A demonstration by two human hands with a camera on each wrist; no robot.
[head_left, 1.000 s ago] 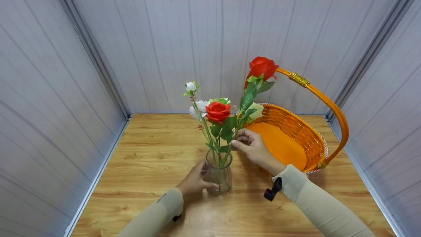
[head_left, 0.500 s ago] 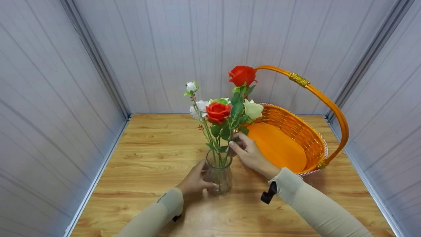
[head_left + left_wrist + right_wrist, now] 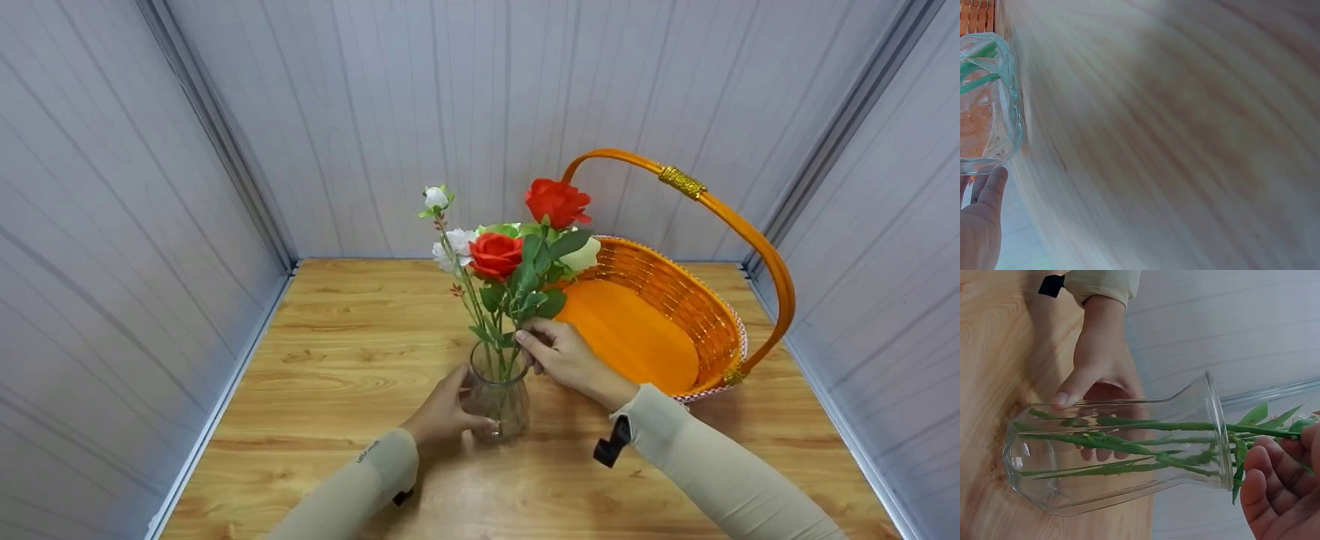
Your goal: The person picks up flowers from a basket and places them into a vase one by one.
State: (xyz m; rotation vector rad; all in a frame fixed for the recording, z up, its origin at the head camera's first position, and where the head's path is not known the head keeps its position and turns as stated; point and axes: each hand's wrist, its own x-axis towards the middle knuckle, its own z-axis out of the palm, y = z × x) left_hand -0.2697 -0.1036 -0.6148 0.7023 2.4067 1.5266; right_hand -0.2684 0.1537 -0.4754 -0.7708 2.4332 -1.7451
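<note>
My left hand [image 3: 442, 412] grips the clear glass vase [image 3: 504, 412] low on its left side, thumb in front and fingers behind the glass. With thumb and fingers, my right hand [image 3: 566, 358] pinches the stem of a tall red rose [image 3: 556, 202] just above the vase's rim. In the right wrist view, several green stems [image 3: 1179, 426] run down inside the vase, and the pinched stem [image 3: 1275, 432] passes in through its mouth. A second, lower red rose [image 3: 496, 256], white blossoms [image 3: 450, 250], a white bud [image 3: 435, 198] and a cream rose [image 3: 583, 256] also stand in the vase.
An orange woven basket [image 3: 675, 289] with a tall arched handle [image 3: 765, 255] stands behind and right of the vase, close to my right hand. The wooden table [image 3: 360, 337] is enclosed by pale panel walls [image 3: 360, 127] at the back and sides.
The tall red rose has shifted left and sunk lower into the vase, my right hand moving slightly left and down with its stem. The left hand and vase have stayed in place.
</note>
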